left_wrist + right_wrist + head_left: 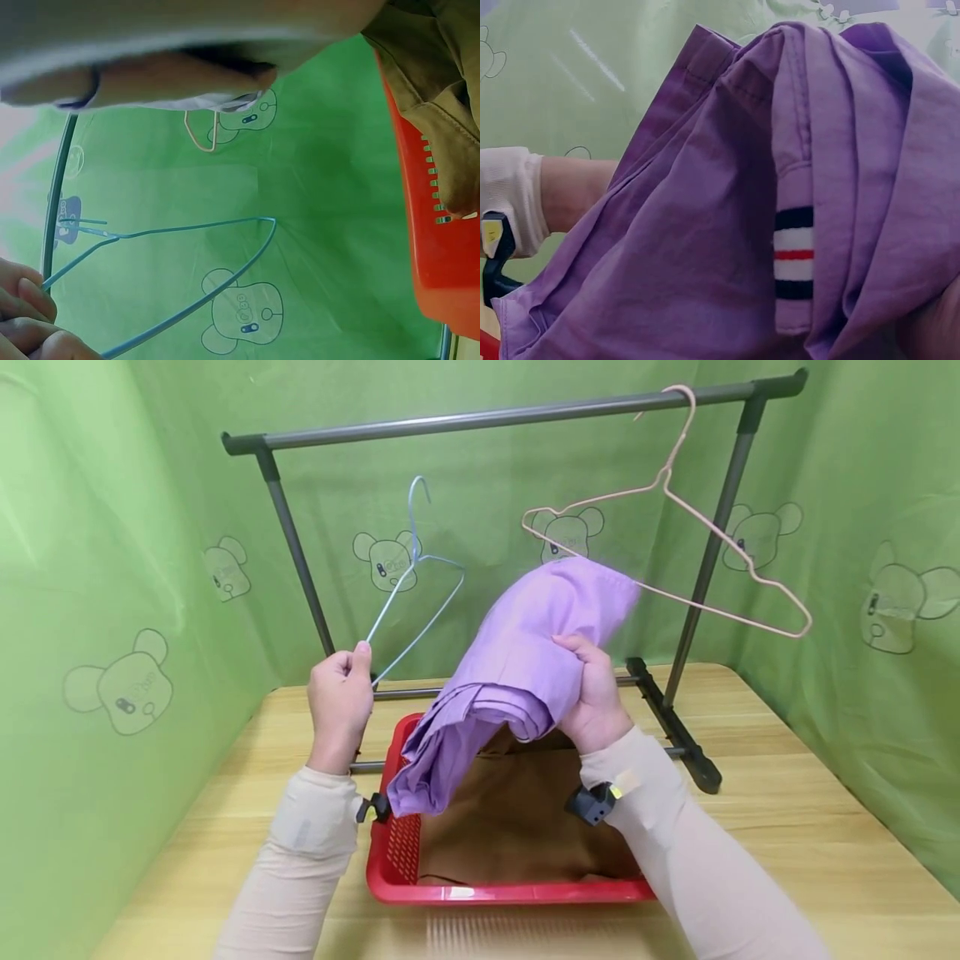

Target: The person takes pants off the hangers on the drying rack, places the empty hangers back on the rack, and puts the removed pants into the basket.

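Note:
My left hand point(341, 693) pinches a light blue wire hanger point(391, 601) by one lower corner, with the hook pointing up. In the left wrist view the fingertips point(34, 300) lie on the wire of that hanger point(195, 227). A purple garment point(517, 635), folded over and rolled at its lower end, is gripped at its right side by my right hand point(596, 702). It hangs above the red basket. Up close in the right wrist view, the garment point(667, 225) shows stitched hems and a tab point(793, 262) striped navy, white and red; most of the right hand is hidden there.
A grey rack point(465, 421) stands behind on the wooden table point(795, 860). On its bar, at the right, hangs a pink wire hanger point(720, 532). A red basket point(517, 893) with brown cloth point(517, 818) inside sits in front. Green sheeting point(480, 485) surrounds the table.

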`<state>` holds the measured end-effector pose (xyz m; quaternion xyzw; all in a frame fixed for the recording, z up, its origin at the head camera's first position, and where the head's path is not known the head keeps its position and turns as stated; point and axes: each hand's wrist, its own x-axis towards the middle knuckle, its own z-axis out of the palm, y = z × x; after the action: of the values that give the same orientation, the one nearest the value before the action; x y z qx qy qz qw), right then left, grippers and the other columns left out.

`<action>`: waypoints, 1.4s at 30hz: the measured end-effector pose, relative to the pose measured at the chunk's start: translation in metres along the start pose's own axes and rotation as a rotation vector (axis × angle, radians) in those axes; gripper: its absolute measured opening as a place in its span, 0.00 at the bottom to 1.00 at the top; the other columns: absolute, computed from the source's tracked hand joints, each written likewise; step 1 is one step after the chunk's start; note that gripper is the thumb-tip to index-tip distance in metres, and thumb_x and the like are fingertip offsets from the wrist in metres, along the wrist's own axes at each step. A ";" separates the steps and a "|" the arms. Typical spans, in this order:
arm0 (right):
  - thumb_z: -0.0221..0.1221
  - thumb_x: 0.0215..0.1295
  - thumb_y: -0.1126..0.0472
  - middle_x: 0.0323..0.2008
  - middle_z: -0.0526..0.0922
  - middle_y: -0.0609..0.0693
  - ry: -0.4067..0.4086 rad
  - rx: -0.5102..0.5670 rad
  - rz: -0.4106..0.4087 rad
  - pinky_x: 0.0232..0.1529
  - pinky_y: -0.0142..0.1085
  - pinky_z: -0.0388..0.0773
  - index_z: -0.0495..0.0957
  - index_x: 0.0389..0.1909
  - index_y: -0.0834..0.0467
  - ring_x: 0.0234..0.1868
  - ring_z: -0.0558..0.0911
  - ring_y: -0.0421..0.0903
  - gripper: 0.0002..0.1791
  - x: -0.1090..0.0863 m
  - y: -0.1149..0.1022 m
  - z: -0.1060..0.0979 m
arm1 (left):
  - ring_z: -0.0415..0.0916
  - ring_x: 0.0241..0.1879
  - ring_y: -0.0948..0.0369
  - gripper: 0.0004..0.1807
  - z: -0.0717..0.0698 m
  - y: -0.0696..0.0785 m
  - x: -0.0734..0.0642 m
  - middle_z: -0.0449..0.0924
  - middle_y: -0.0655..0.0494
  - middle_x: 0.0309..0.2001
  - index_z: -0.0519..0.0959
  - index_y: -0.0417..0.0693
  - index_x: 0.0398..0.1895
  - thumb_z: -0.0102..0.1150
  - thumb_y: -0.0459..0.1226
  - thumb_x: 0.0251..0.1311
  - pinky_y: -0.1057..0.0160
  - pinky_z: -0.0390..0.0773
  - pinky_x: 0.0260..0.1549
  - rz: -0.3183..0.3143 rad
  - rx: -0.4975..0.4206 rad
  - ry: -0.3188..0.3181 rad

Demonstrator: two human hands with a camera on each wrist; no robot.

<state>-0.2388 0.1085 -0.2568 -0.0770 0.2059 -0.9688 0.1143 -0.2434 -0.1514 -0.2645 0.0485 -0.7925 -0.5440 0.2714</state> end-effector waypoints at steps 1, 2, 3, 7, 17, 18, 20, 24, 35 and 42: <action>0.41 0.73 0.65 0.31 0.79 0.57 0.002 -0.014 0.003 0.30 0.34 0.79 0.67 0.39 0.65 0.28 0.81 0.49 0.08 -0.001 0.001 -0.001 | 0.64 0.18 0.60 0.21 0.000 0.001 0.000 0.68 0.55 0.17 0.76 0.43 0.22 0.52 0.47 0.70 0.64 0.65 0.16 0.001 -0.002 0.004; 0.41 0.73 0.65 0.31 0.79 0.56 -0.002 -0.019 0.009 0.30 0.33 0.79 0.67 0.39 0.65 0.28 0.81 0.49 0.09 -0.001 0.003 -0.002 | 0.65 0.17 0.60 0.21 0.000 0.001 0.001 0.68 0.55 0.17 0.77 0.43 0.22 0.52 0.46 0.70 0.65 0.66 0.16 0.003 0.000 0.009; 0.40 0.73 0.65 0.31 0.79 0.56 -0.008 -0.022 0.016 0.30 0.33 0.79 0.67 0.39 0.65 0.28 0.81 0.49 0.08 -0.002 0.004 -0.002 | 0.65 0.17 0.60 0.20 -0.001 0.001 0.001 0.69 0.55 0.17 0.78 0.42 0.23 0.52 0.46 0.70 0.65 0.66 0.16 0.003 0.004 0.012; 0.39 0.72 0.65 0.30 0.79 0.55 -0.007 -0.047 0.024 0.30 0.32 0.78 0.67 0.38 0.64 0.28 0.81 0.47 0.09 -0.004 0.010 -0.003 | 0.67 0.20 0.58 0.20 -0.001 0.002 0.001 0.72 0.53 0.19 0.81 0.40 0.26 0.52 0.45 0.70 0.63 0.68 0.19 0.006 0.027 0.007; 0.39 0.70 0.63 0.29 0.78 0.51 0.089 -0.111 0.081 0.32 0.31 0.77 0.64 0.41 0.60 0.27 0.80 0.44 0.07 -0.007 0.026 -0.005 | 0.71 0.29 0.52 0.21 -0.003 0.003 0.002 0.78 0.47 0.24 0.82 0.39 0.26 0.53 0.46 0.68 0.58 0.67 0.32 0.043 0.074 0.050; 0.39 0.70 0.63 0.28 0.78 0.51 0.094 -0.118 0.097 0.31 0.31 0.77 0.64 0.40 0.60 0.26 0.80 0.44 0.07 -0.008 0.027 -0.006 | 0.71 0.30 0.52 0.21 -0.003 0.003 0.002 0.78 0.47 0.24 0.82 0.39 0.26 0.53 0.46 0.68 0.59 0.67 0.33 0.044 0.076 0.050; 0.41 0.68 0.64 0.26 0.78 0.51 0.091 -0.105 0.143 0.30 0.32 0.76 0.65 0.37 0.61 0.24 0.79 0.44 0.06 -0.010 0.029 -0.009 | 0.71 0.29 0.52 0.21 -0.003 0.002 0.001 0.78 0.47 0.24 0.82 0.38 0.27 0.53 0.46 0.69 0.59 0.67 0.33 0.044 0.073 0.045; 0.47 0.63 0.67 0.23 0.77 0.51 0.083 -0.109 0.213 0.28 0.32 0.75 0.67 0.31 0.61 0.22 0.79 0.44 0.02 -0.014 0.030 -0.017 | 0.69 0.27 0.54 0.21 -0.002 0.000 0.001 0.77 0.50 0.22 0.82 0.39 0.27 0.53 0.46 0.69 0.59 0.68 0.31 0.032 0.067 0.030; 0.42 0.68 0.65 0.34 0.76 0.51 0.081 -0.311 0.321 0.35 0.33 0.78 0.58 0.45 0.62 0.32 0.79 0.44 0.08 -0.024 0.014 -0.043 | 0.68 0.21 0.57 0.21 -0.002 -0.003 -0.001 0.73 0.54 0.18 0.81 0.40 0.25 0.52 0.46 0.69 0.60 0.68 0.24 0.041 0.046 0.032; 0.49 0.68 0.66 0.38 0.78 0.52 0.064 -0.443 0.355 0.42 0.35 0.80 0.56 0.49 0.63 0.37 0.82 0.45 0.14 -0.029 -0.009 -0.058 | 0.68 0.21 0.56 0.21 -0.002 -0.003 0.000 0.74 0.53 0.18 0.82 0.40 0.24 0.53 0.46 0.69 0.60 0.67 0.25 0.055 0.056 0.038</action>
<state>-0.2244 0.1463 -0.3083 -0.0322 0.4263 -0.8671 0.2558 -0.2429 -0.1536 -0.2665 0.0446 -0.8030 -0.5130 0.2999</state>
